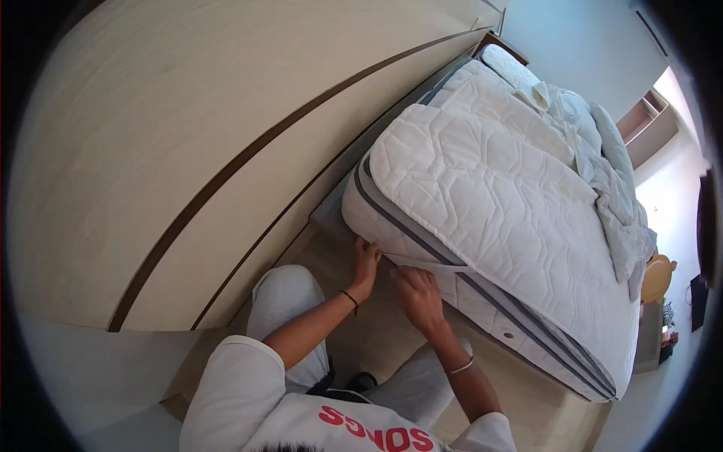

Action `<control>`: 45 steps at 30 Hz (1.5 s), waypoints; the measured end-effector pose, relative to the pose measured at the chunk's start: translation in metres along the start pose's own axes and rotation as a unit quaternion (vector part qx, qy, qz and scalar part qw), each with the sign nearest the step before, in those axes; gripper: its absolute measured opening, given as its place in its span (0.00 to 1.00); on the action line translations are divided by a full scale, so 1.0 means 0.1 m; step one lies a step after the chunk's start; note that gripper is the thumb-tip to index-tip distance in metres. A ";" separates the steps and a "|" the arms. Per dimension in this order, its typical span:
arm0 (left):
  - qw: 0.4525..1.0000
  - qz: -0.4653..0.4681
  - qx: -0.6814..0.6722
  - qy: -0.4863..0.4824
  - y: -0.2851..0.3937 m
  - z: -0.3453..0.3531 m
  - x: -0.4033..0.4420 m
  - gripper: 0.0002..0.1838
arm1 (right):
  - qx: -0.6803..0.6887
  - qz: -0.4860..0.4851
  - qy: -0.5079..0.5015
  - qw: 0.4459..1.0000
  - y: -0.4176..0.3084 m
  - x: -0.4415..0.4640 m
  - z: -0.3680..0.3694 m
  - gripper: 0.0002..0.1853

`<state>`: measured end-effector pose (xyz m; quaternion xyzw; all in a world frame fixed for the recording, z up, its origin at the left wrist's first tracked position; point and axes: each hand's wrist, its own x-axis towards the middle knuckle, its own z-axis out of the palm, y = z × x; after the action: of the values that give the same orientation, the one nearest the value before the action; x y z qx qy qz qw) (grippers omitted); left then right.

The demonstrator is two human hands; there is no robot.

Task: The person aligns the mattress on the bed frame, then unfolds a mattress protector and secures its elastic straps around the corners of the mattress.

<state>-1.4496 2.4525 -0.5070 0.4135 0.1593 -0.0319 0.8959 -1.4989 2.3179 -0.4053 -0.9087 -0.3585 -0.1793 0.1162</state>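
A white quilted pad [482, 166] lies over the mattress [489, 320], whose side has grey bands. From the pad's near edge a thin white strap [429, 265] runs down across the mattress side to my hands. My left hand [367, 260] is at the lower edge of the mattress near its corner, fingers pressed together at the strap's end. Just right of it, my right hand [416, 290] is closed with curled fingers by the strap, below the mattress side. What its fingertips hold is hidden.
Tall wooden cabinet doors [226, 113] stand along the left of the bed. Crumpled white bedding [595, 166] and a pillow [508, 66] lie on the bed's far parts. A round wooden stool [657, 277] is at the right. My bent knees are close to the bed.
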 end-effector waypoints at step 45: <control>0.765 0.372 0.522 0.057 2.17 1.69 2.13 0.10 | 0.094 0.090 0.191 0.973 0.47 0.86 -0.59 0.11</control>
<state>-1.1631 2.4836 -0.3121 0.8452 0.0029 0.2496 0.4726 -1.4218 2.3166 -0.3205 -0.8711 -0.2621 -0.3039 0.2832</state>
